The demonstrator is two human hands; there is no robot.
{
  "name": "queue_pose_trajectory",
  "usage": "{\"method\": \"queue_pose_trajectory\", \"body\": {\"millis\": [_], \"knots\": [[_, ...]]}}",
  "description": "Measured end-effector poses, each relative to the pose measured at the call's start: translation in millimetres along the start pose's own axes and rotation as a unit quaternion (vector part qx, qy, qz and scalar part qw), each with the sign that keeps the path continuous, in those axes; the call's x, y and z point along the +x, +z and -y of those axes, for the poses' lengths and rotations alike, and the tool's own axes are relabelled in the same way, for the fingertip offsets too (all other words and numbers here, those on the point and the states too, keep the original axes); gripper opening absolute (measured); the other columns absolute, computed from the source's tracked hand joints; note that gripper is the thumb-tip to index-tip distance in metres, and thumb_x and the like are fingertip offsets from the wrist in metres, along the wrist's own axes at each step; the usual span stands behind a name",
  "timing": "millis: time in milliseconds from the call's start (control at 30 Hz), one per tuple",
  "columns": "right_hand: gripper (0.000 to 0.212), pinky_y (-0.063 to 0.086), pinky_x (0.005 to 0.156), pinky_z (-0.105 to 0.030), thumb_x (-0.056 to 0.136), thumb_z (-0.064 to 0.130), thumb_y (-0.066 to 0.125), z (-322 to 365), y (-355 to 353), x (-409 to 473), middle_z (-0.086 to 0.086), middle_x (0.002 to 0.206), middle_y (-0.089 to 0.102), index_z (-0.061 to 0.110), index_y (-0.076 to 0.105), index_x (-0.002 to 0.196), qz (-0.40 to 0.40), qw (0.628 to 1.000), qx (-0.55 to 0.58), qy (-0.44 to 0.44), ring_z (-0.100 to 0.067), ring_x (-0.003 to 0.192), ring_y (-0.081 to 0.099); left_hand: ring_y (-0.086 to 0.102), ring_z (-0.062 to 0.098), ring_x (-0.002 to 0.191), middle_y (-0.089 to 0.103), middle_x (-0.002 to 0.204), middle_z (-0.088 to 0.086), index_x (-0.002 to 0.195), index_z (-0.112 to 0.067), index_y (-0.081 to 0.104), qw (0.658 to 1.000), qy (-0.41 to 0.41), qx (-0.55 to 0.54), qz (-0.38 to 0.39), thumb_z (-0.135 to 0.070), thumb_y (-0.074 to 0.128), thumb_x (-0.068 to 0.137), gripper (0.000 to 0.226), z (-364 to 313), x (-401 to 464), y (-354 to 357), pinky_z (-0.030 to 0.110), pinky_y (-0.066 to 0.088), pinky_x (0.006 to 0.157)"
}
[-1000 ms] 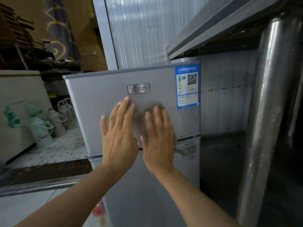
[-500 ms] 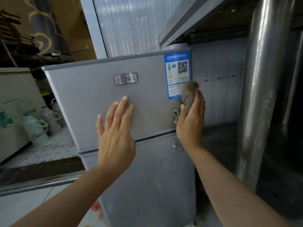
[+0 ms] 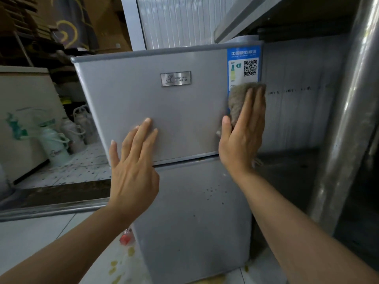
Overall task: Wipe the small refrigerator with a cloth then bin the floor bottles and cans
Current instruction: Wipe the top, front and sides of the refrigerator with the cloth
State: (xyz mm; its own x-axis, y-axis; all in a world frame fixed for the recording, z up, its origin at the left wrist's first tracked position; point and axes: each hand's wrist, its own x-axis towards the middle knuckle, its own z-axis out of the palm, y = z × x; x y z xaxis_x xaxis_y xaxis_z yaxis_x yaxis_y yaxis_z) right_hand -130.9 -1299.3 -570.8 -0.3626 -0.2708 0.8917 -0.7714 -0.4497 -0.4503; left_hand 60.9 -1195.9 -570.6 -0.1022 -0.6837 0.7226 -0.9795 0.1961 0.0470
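My right hand (image 3: 243, 132) lies flat, fingers straight and together, pressing the cloth (image 3: 239, 99) against the right edge of the fridge's (image 3: 184, 201) upper door (image 3: 164, 111), over the lower part of the blue label (image 3: 244, 64). The cloth sits under my fingers and palm, its long side running up the door. My left hand (image 3: 133, 162) is spread open, fingers straight, and seems to brace low on the same door, left of centre.

From the cloth, the unwiped steel lies to the left and below: the broad door face toward the nameplate (image 3: 175, 78), and the lower door (image 3: 194, 212), which shows dark specks. My right hand is the nearer one for both. To the right there is little room, with the door's edge just beside my fingers and then a ribbed wall (image 3: 297, 95). Above, a metal ledge (image 3: 246, 19) overhangs the fridge top. I judge the sweep should run leftward or down, past the seam between the doors. A small red thing (image 3: 126, 237) lies on the floor (image 3: 30, 232) by the fridge's left foot; I cannot tell what it is.
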Motion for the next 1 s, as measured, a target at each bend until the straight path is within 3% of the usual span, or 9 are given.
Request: {"method": "queue_pose_trajectory", "body": {"millis": [133, 267, 500, 633, 767, 900, 1000], "knots": [[0.062, 0.015, 0.116, -0.046, 0.091, 0.03, 0.045, 3, 3, -87, -0.005, 0.156, 0.016, 0.017, 0.02, 0.146, 0.143, 0.963, -0.047, -0.224, -0.029, 0.144, 0.014, 0.014, 0.024, 0.141, 0.013, 0.157, 0.001, 0.143, -0.011, 0.032, 0.999, -0.003, 0.021, 0.034, 0.004, 0.065, 0.064, 0.087, 13, -22, 5, 0.058, 0.012, 0.111], [0.066, 0.014, 0.114, -0.044, 0.082, 0.028, 0.046, -3, -4, -91, 0.001, 0.155, 0.017, 0.022, 0.023, 0.143, 0.207, 0.928, -0.076, -0.302, -0.027, 0.142, 0.017, 0.011, 0.021, 0.142, 0.004, 0.155, -0.006, 0.144, -0.013, 0.029, 0.998, -0.002, 0.039, 0.056, 0.001, 0.066, 0.064, 0.089, 24, -35, 6, 0.057, 0.01, 0.111], [0.057, 0.021, 0.114, -0.048, 0.091, 0.02, 0.049, 44, 17, -33, -0.005, 0.153, 0.029, 0.019, 0.03, 0.144, 0.091, 0.965, -0.029, -0.245, -0.027, 0.142, 0.022, 0.012, 0.022, 0.142, 0.011, 0.158, -0.002, 0.144, -0.017, 0.029, 0.998, -0.024, 0.034, 0.039, -0.001, 0.063, 0.066, 0.086, 38, -29, 1, 0.059, 0.012, 0.111], [0.065, 0.018, 0.114, -0.044, 0.085, 0.021, 0.056, 26, 15, -97, 0.003, 0.153, 0.025, 0.024, 0.028, 0.144, 0.17, 0.898, -0.064, -0.401, -0.023, 0.142, 0.022, 0.008, 0.019, 0.141, 0.001, 0.155, -0.008, 0.144, -0.016, 0.03, 0.999, -0.031, 0.02, 0.035, 0.0, 0.063, 0.064, 0.088, 44, -47, 11, 0.057, 0.012, 0.111], [0.07, 0.017, 0.114, -0.041, 0.082, 0.018, 0.054, 24, 11, -89, 0.003, 0.155, 0.022, 0.023, 0.025, 0.145, 0.207, 0.868, -0.078, -0.445, -0.021, 0.142, 0.021, 0.011, 0.018, 0.143, 0.005, 0.158, -0.004, 0.146, -0.015, 0.021, 0.995, -0.088, -0.024, 0.025, 0.0, 0.06, 0.069, 0.088, 57, -61, 14, 0.053, 0.014, 0.114], [0.054, 0.017, 0.113, -0.041, 0.09, 0.011, 0.043, 73, 28, -48, 0.0, 0.152, 0.031, 0.021, 0.032, 0.142, 0.133, 0.908, -0.047, -0.395, -0.022, 0.14, 0.026, 0.014, 0.012, 0.143, 0.016, 0.156, -0.002, 0.148, -0.017, 0.014, 0.983, -0.13, -0.128, 0.005, -0.001, 0.056, 0.076, 0.085, 70, -59, 12, 0.031, 0.015, 0.112], [0.059, 0.016, 0.114, -0.045, 0.088, 0.01, 0.051, 100, 42, -50, -0.004, 0.151, 0.033, 0.019, 0.032, 0.143, 0.102, 0.935, -0.035, -0.338, -0.026, 0.141, 0.024, 0.028, 0.015, 0.138, 0.026, 0.153, -0.002, 0.147, -0.021, 0.014, 0.972, -0.118, -0.203, 0.001, 0.0, 0.056, 0.079, 0.082, 74, -59, 13, 0.035, 0.028, 0.113]]}}
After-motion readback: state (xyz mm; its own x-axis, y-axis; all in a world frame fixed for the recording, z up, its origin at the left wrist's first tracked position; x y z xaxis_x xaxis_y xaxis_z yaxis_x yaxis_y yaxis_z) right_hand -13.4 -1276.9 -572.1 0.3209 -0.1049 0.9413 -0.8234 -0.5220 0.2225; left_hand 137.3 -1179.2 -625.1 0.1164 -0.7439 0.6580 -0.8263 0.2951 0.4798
